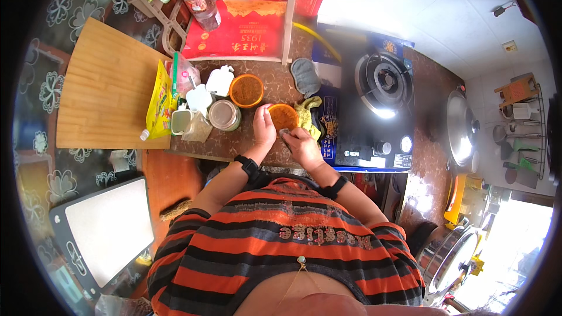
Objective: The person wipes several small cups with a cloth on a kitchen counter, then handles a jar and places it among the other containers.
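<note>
Two orange-rimmed round containers with brown-orange contents are on the brown marbled counter. My left hand (pixel 264 128) is curled around the left side of the nearer container (pixel 283 116). My right hand (pixel 302 145) holds a small greyish object (pixel 286 137) at that container's near edge; what it is cannot be made out. The other orange container (pixel 246 91) stands behind and to the left. Beside it are a round jar with a pale lid (pixel 225 115) and white-lidded containers (pixel 220 80). A yellow-green cloth (pixel 310 114) lies against the nearer container's right side.
A black gas stove (pixel 373 114) is on the right, a grey pad (pixel 305 77) behind the cloth. To the left are a yellow spouted pouch (pixel 158 105), a small bag of pale grains (pixel 197 128) and a wooden board (pixel 109 96). A rack (pixel 287 22) stands at the back.
</note>
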Demonstrator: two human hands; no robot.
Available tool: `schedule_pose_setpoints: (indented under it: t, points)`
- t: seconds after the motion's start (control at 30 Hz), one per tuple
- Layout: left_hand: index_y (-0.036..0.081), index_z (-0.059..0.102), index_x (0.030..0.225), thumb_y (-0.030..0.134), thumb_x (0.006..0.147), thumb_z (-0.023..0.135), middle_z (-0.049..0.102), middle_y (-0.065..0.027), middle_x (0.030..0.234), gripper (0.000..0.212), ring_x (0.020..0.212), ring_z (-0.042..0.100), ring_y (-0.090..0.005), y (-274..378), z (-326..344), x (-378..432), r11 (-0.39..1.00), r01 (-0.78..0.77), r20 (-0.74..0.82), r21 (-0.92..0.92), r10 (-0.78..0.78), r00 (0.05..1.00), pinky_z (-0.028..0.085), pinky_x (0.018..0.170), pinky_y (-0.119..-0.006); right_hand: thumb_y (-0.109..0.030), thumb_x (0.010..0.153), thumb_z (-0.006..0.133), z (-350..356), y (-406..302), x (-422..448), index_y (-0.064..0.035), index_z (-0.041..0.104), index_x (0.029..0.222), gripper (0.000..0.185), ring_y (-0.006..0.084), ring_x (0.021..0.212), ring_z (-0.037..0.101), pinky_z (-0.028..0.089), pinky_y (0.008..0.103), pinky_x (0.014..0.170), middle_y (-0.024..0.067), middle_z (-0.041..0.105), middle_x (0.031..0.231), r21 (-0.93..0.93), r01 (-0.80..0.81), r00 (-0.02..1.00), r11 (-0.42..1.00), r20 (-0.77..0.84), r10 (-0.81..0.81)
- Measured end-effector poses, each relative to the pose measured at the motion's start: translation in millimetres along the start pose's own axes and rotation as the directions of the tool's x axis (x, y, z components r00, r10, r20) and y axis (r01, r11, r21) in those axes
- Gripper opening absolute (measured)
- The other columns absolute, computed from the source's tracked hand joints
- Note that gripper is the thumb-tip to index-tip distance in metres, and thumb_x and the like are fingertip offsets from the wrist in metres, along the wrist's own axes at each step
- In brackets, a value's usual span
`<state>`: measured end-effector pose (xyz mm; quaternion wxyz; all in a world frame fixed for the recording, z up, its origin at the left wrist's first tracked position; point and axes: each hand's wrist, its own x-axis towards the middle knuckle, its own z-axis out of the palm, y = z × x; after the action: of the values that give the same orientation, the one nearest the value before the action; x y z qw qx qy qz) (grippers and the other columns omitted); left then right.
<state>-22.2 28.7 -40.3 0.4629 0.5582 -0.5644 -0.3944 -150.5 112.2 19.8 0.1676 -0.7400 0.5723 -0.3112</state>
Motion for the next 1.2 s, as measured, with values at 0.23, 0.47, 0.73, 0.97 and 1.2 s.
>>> schedule_pose_setpoints:
  t: [0.23, 0.47, 0.73, 0.97, 1.2]
  points:
    - [0.001, 0.058, 0.107, 0.018, 0.099, 0.037, 0.062, -0.0150, 0.102, 0.028, 0.096, 0.059, -0.0297, -3, 2, 1, 0.999, -0.037, -0.016, 0.008, 0.037, 0.999, 0.045, 0.085, -0.037, -0.002, 0.072, 0.057, -7, 6, 8, -0.0068, 0.067, 0.093, 0.024, 0.0302, 0.083, 0.057, 0.049, 0.0391, 0.073, 0.0099, 0.057, 0.086, -0.075, -0.033, 0.999, 0.997, -0.026, 0.031]
    - [0.001, 0.058, 0.107, 0.020, 0.099, 0.038, 0.063, -0.0163, 0.102, 0.029, 0.094, 0.060, -0.0299, -3, 1, 1, 0.996, 0.034, -0.010, -0.088, -0.035, 0.999, 0.045, 0.085, -0.038, -0.007, 0.074, 0.058, 28, 4, 52, -0.0065, 0.066, 0.086, 0.014, 0.0316, 0.078, 0.057, 0.050, 0.0398, 0.069, 0.0114, 0.057, 0.082, -0.091, 0.022, 0.997, 0.996, -0.072, -0.029]
    - [0.001, 0.058, 0.108, 0.018, 0.099, 0.038, 0.062, -0.0173, 0.103, 0.028, 0.097, 0.060, -0.0321, -12, 4, 1, 1.000, 0.007, -0.020, -0.026, -0.008, 1.000, 0.046, 0.086, -0.037, -0.007, 0.074, 0.062, 29, 19, 28, -0.0080, 0.068, 0.092, 0.019, 0.0304, 0.076, 0.058, 0.049, 0.0397, 0.069, 0.0104, 0.054, 0.078, -0.147, 0.076, 0.987, 0.986, -0.127, -0.095]
    - [0.003, 0.057, 0.112, 0.025, 0.101, 0.034, 0.063, -0.0130, 0.105, 0.034, 0.098, 0.059, -0.0250, -7, 4, 2, 1.000, 0.026, 0.011, 0.000, -0.026, 1.000, 0.044, 0.088, -0.035, -0.008, 0.076, 0.059, 24, 50, 92, -0.0093, 0.064, 0.079, 0.006, 0.0320, 0.080, 0.058, 0.049, 0.0397, 0.068, 0.0119, 0.056, 0.077, -0.189, -0.119, 0.973, 0.975, -0.216, 0.077]
    - [0.003, 0.057, 0.113, 0.024, 0.101, 0.035, 0.063, -0.0125, 0.106, 0.032, 0.100, 0.059, -0.0257, 0, 1, 1, 0.996, 0.086, 0.017, 0.038, -0.086, 0.996, 0.043, 0.090, -0.036, -0.026, 0.087, 0.061, -23, 72, 84, -0.0049, 0.048, 0.126, 0.046, 0.0409, 0.105, 0.050, 0.042, 0.0472, 0.090, 0.0186, 0.055, 0.114, -0.152, -0.333, 0.916, 0.931, -0.288, 0.281]
